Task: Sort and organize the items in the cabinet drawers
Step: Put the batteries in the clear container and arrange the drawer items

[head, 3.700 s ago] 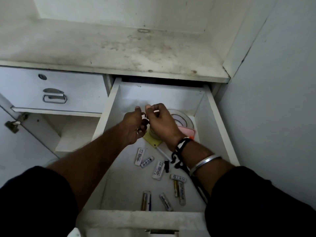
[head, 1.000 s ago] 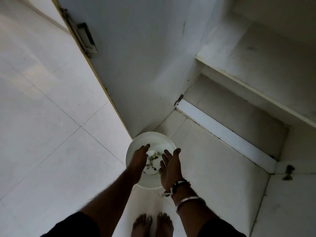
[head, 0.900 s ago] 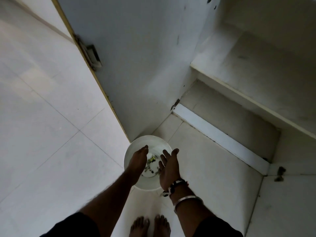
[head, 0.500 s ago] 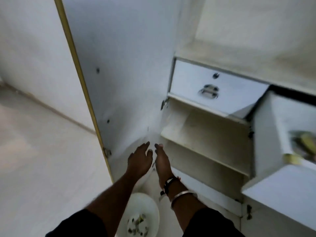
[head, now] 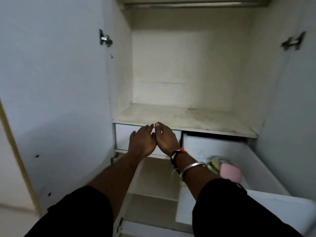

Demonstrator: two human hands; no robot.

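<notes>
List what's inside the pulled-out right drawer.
In the open drawer, a pink case lies at the back, with a blurred yellowish tape roll beside it. The right forearm and the drawer's front wall hide the rest of the floor, so any other contents cannot be seen.

closed drawer (head: 122,139) left, open drawer (head: 213,147) right, shelf (head: 184,117) above

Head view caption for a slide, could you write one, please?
Both empty hands, left and right, raised before the closed drawer; open drawer alongside.
</notes>
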